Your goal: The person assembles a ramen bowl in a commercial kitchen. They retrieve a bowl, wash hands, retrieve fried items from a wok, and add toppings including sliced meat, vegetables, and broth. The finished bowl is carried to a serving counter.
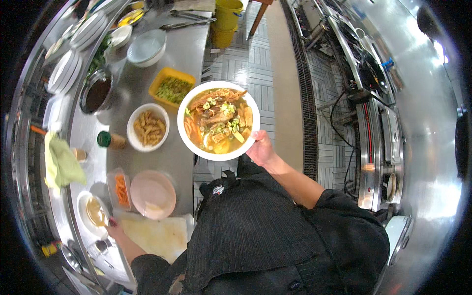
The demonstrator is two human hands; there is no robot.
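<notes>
My right hand [262, 149] grips the lower right rim of a white bowl of soup [251, 109], held up beside the counter's edge. Browned meat, chopped green onion, carrot strips and a pale yellow piece show in its broth. Down at the left, my left hand [117, 231] is closed at the edge of a white dish [83, 216]. A golden, rounded utensil or pool of sauce [96, 212] lies in that dish, reaching toward my fingers. Whether my left fingers hold its handle or the dish's rim is hard to make out.
On the steel counter [182, 128] stand a yellow tub of chopped greens [157, 84], a bowl of fried strips [164, 129], a carrot container [121, 191], a pink plate [153, 194] and a cutting board [152, 236]. Cooking equipment [376, 152] lines the right; yellow buckets [227, 19] stand beyond.
</notes>
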